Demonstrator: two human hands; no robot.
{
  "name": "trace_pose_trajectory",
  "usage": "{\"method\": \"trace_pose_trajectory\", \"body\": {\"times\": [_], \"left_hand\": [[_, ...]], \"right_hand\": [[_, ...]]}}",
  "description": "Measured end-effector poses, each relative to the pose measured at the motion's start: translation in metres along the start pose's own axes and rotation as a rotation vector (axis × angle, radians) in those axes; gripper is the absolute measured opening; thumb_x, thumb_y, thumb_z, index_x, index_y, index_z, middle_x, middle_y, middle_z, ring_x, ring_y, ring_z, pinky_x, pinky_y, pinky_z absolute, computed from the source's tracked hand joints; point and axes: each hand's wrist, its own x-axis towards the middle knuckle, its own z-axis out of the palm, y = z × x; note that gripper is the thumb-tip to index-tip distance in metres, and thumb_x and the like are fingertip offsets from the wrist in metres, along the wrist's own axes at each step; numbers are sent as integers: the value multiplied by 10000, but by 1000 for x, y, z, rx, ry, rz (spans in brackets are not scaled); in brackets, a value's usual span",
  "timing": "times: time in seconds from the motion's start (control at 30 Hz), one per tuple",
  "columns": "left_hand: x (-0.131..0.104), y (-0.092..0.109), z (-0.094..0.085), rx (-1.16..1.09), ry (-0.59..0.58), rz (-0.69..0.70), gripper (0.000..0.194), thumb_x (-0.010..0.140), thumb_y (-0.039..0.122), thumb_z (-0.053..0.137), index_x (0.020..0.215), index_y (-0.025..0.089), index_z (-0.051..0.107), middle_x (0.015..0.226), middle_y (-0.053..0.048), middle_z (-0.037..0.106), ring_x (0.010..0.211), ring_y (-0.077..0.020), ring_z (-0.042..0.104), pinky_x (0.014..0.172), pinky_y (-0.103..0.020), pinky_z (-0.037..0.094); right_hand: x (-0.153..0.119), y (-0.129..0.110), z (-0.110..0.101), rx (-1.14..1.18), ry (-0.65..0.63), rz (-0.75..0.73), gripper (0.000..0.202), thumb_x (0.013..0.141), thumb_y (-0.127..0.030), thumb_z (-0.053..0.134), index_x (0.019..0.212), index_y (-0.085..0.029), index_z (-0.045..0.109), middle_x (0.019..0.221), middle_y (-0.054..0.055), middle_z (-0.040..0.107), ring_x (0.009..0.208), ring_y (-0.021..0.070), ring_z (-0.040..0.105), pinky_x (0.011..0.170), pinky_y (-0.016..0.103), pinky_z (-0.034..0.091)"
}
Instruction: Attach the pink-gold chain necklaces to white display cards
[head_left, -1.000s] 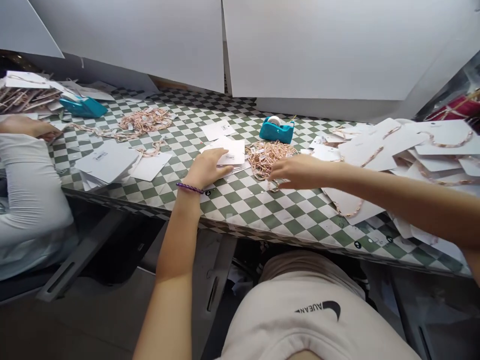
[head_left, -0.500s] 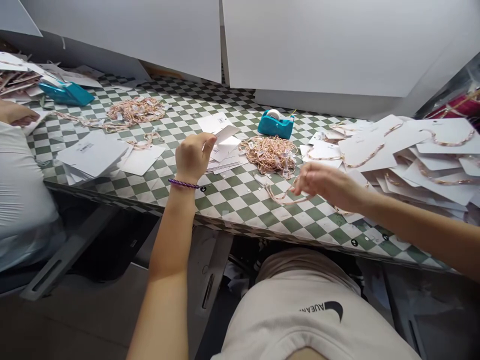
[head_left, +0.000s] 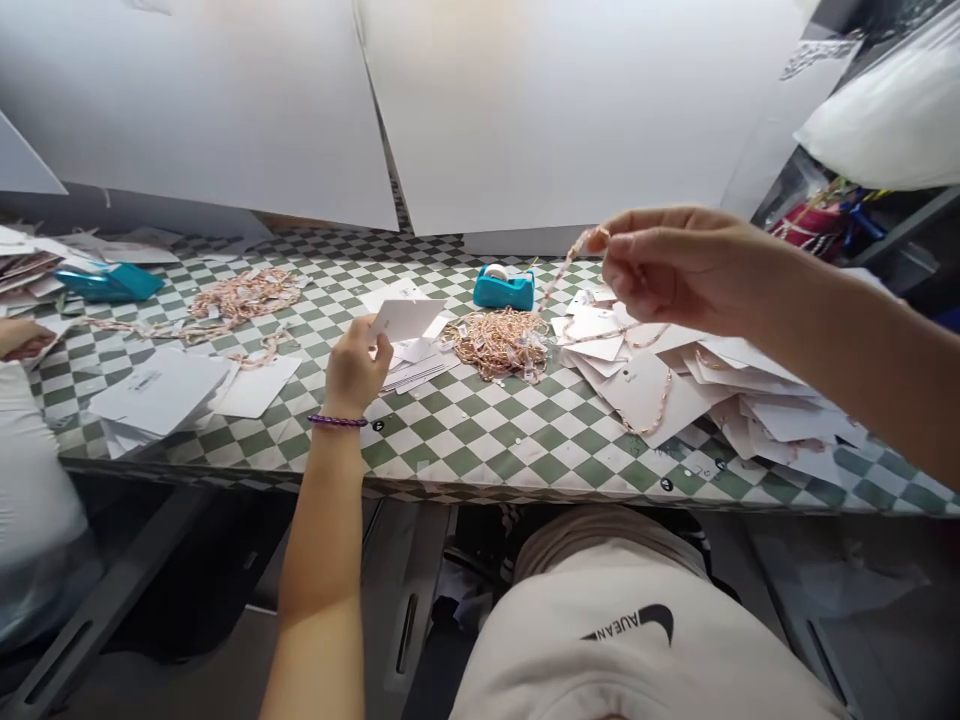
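Head view: right hand (head_left: 679,265) raised above the table, thumb and forefinger pinched shut on the top end of a thin rose-gold chain (head_left: 561,272). Chain hangs from the pinch down and to the left, slack, lower end running toward the chain pile (head_left: 499,342) on the checkered table (head_left: 480,440); cannot tell whether it's clear of the pile or still touching it. Left hand (head_left: 354,368) lower, near the table edge, fingers closed on a white card (head_left: 405,318) held tilted up above the card stack (head_left: 420,365). Purple bead bracelet (head_left: 337,421) on that wrist. Card and chain well apart, pile between them. Teal tape dispenser (head_left: 504,288) sits just behind the pile. Right of the pile: spread of white cards with chains mounted (head_left: 675,375), overlapping, under the right forearm. Far left: second chain pile (head_left: 244,295), another card stack (head_left: 161,390), second teal dispenser (head_left: 109,282), and another person's hand (head_left: 22,337) at the frame edge. White boards (head_left: 525,110) stand behind the table.
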Motion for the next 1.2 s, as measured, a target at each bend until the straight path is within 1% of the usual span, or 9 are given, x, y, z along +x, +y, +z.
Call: {"method": "trace_pose_trajectory", "body": {"times": [0.23, 0.43, 0.57, 0.7, 0.83, 0.9, 0.97, 1.1, 1.2], "left_hand": [[-7, 6, -7, 6, 57, -53, 405, 920, 423, 412, 1250, 223, 536, 1172, -130, 685, 980, -279, 692, 821, -399, 567], [-6, 13, -9, -43, 63, -81, 366, 907, 459, 454, 1197, 261, 555, 1141, -85, 682, 1003, -263, 671, 780, -392, 570], [-3, 3, -1, -102, 156, -22, 370, 889, 530, 509, 1127, 255, 574, 1033, -21, 696, 876, -209, 646, 680, -382, 554], [-5, -7, 6, -79, 196, 49, 348, 925, 488, 503, 1177, 250, 539, 1060, 34, 680, 832, -145, 621, 659, -351, 537], [-7, 1, 0, -54, 188, 36, 293, 948, 372, 512, 1212, 246, 498, 1141, 46, 675, 919, -139, 655, 752, -355, 543], [-7, 6, -3, -102, 198, 36, 302, 935, 317, 540, 1218, 232, 476, 1150, 38, 677, 1012, -157, 663, 782, -354, 548], [-6, 7, -2, -156, 195, 41, 321, 921, 291, 569, 1220, 232, 467, 1153, 38, 678, 1051, -165, 663, 791, -351, 553], [-2, -1, 6, -274, 260, -1, 372, 824, 271, 685, 1158, 211, 533, 1084, 22, 712, 960, -175, 665, 764, -342, 544], [0, -2, 8, -386, 309, -37, 371, 740, 195, 739, 1080, 200, 590, 991, 23, 728, 880, -164, 656, 692, -297, 525]], "right_hand": [[8, 4, 1, 23, -246, -50, 185, 950, -77, 435, 965, -92, 619, 622, -18, 615, 471, 64, 569, 416, 161, 505], [16, 18, 16, -306, -56, 19, 99, 905, -73, 530, 871, -94, 620, 617, 5, 601, 469, 64, 542, 395, 165, 449], [1, 21, 17, -497, 4, -195, 96, 914, -119, 544, 865, -118, 627, 655, -10, 602, 542, 45, 567, 459, 133, 466], [-24, 66, 14, -709, -109, -461, 145, 961, -240, 509, 968, -194, 647, 812, -2, 661, 705, 82, 631, 605, 195, 527], [-50, 131, 23, -966, -433, -438, 190, 965, -264, 504, 972, -208, 685, 903, 52, 685, 802, 136, 623, 684, 260, 504], [-54, 148, 22, -1034, -530, -443, 229, 971, -264, 482, 955, -197, 700, 904, 70, 685, 821, 151, 619, 700, 274, 493], [-46, 152, 13, -1082, -457, -449, 261, 978, -303, 469, 955, -201, 709, 931, 75, 688, 837, 157, 615, 719, 281, 486], [-8, 145, -16, -1378, -127, -450, 340, 981, -409, 456, 1085, -199, 702, 1013, 103, 675, 939, 216, 573, 749, 320, 449], [13, 148, -23, -1601, -153, -413, 343, 968, -390, 488, 1140, -178, 695, 1017, 127, 663, 935, 246, 540, 758, 344, 419]]}}
